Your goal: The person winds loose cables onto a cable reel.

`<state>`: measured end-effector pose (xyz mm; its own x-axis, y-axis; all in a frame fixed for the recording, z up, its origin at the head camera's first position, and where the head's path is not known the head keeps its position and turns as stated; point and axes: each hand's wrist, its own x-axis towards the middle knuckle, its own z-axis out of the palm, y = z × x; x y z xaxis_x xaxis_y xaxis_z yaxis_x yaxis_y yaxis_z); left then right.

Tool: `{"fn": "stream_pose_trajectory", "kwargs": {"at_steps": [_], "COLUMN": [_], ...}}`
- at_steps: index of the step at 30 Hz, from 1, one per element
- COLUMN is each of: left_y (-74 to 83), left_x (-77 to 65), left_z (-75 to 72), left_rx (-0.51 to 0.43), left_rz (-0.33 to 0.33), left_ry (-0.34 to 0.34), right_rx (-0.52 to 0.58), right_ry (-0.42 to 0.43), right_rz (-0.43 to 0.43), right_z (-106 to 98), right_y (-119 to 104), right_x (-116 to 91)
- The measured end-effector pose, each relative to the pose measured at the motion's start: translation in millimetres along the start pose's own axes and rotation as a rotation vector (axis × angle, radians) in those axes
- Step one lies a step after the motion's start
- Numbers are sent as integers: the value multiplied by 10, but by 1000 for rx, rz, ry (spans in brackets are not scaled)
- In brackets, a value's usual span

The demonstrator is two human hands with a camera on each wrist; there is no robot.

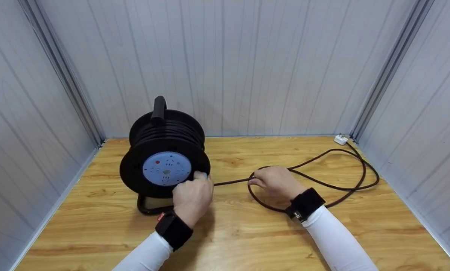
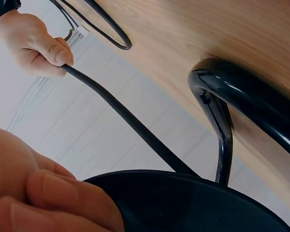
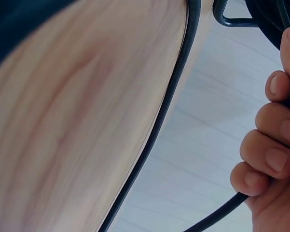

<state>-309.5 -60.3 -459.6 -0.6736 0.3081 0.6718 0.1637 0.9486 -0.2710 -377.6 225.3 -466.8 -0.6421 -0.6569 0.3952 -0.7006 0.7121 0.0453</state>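
While the right hand (image 1: 277, 181) had its fingers wrapped closed round the thin, round black cable (image 1: 230, 183), the left hand (image 1: 193, 194) was on the big black drum-shaped cable reel (image 1: 166, 145). Cable ran near-straight from the reel into the right fist, came out the other side, then looped loosely across the yellow-brown wood-grain table (image 1: 240, 233) to the right. Left fingers were curled in on the reel at the front flange's lower right; exact part gripped was hidden, can't tell. Reel stood upright on a bent, glossy black tube stand (image 1: 149, 209).

Containers: the reel's drum held many wound turns between two round flanges (image 1: 129, 171); turns not countable. Count: one reel, one pale round socket panel (image 1: 167, 168) with one red button (image 1: 157, 162), one black carry handle (image 1: 159, 109) up top, one white plug (image 1: 341, 139) by the back right corner, two black wristbands (image 1: 307, 205), one per wrist.
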Motion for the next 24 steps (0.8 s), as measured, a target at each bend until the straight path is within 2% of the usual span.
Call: {"fn": "stream_pose_trajectory", "kwargs": {"at_steps": [7,9,15,17,19,22,24], "left_y": [11,9,-56,-94,-137,-217,-275], "left_x": [-24,-36,-124,-162,-208,-295,-350], "left_z": [26,36,113,136,151,171,169], "left_rx": [-68,-66,-17,-19,-24,-23,-10], "left_rz": [-90,-94,-57,-43,-29,5,35], "left_ry": [-89,-94,108,131,98,0,-7], "right_rx": [27,28,58,59,49,31,13], "right_ry": [-90,-99,-84,-74,-71,-71,-78], "right_rz": [139,150,120,130,155,211,222], "right_z": [-25,-22,-10,-14,-18,-32,-37], "right_y": [94,112,85,88,122,215,272], "right_x": [-71,-78,-42,-42,-59,-106,-126]}}
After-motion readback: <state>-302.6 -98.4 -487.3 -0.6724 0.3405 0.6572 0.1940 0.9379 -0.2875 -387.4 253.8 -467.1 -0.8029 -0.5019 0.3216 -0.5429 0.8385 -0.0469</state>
